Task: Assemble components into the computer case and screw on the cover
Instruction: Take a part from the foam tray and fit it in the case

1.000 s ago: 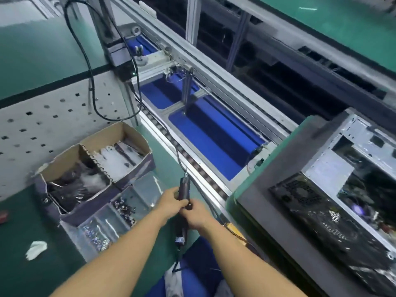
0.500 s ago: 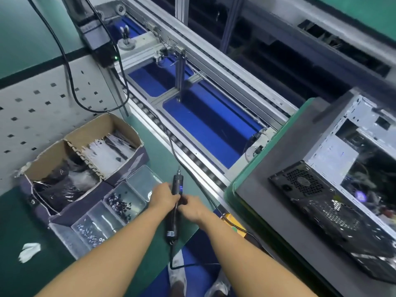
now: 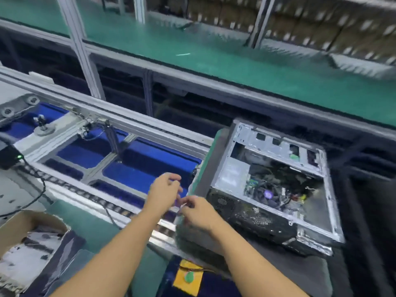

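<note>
The left hand [image 3: 165, 189] hovered over the near rail of the conveyor [image 3: 120, 123] with its fingers curled toward the thumb. The right hand [image 3: 197, 213] sat just beside it to the right, knuckles up and fingers bent inward near the left hand's fingertips. Motion blur smeared both, so I could not tell whether either was pinching something small or holding nothing. Both bare forearms reached in from the near edge. Just right of the right hand lay the computer case [image 3: 276, 185], on its side with the open side facing up, so that its silver frame, a tangle of cables and a board with a small purple spot showed inside. Its black perforated panel faced the near side, close to the right wrist. The case rested on a dark grey pallet [image 3: 204, 166] with a green edge, set on the conveyor line. Left of the pallet, blue surfaces [image 3: 137, 161] showed between the silver cross-members of the conveyor. A black cable [image 3: 39, 195] ran down at the left from a small black box [image 3: 7, 156] with a green light. At the near left stood an open cardboard box [image 3: 25, 221] holding pale and dark pieces. A yellow tag [image 3: 188, 277] lay at the near edge between the forearms. Beyond the conveyor a green bench top [image 3: 214, 61] stretched across the far side.
</note>
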### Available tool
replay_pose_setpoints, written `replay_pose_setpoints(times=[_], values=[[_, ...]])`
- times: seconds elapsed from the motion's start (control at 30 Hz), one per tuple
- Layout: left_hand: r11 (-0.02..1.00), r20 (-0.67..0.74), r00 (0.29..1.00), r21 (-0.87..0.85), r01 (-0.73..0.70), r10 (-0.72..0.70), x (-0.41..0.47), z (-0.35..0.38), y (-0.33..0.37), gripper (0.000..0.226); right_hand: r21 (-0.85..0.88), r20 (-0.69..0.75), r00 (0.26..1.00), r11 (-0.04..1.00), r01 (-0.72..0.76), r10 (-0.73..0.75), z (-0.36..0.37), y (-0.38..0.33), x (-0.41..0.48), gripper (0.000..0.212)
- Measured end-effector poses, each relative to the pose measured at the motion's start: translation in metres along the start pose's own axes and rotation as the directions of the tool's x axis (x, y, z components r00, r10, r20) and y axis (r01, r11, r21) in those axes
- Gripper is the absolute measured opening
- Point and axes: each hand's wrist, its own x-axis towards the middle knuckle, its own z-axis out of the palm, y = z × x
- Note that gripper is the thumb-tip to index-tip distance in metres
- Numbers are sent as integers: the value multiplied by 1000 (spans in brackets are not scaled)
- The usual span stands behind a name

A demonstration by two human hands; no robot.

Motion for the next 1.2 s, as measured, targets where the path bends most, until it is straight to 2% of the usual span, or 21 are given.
replay_pose_setpoints(times=[0.13,0.3,0.5,0.6,0.77,0.9,1.03,1.2], values=[[986,149,975,-40,-163,167,-4,57,66,23,140,-198,980,989,55,-26,-80,4,-35,23],[947,286,903,-98,-305,320,-17,150,129,27,324,-342,939,942,91,27,-169,41,-79,21],[917,490,794,-32,-398,361,-47,269,176,35,438,-497,854,894,93,155,-265,123,-130,25],[890,535,756,13,-455,378,-57,330,188,38,508,-550,805,854,112,221,-306,172,-149,25],[854,620,716,138,-502,321,-72,427,189,33,584,-585,742,804,106,327,-353,244,-158,19],[849,636,743,260,-459,207,-75,488,177,34,616,-541,740,787,26,399,-369,293,-143,19],[866,588,809,388,-314,30,-67,518,154,39,613,-482,757,787,-70,442,-381,333,-125,32],[860,525,847,468,-204,-85,-43,523,135,55,562,-365,820,807,-184,441,-388,370,-97,63]])
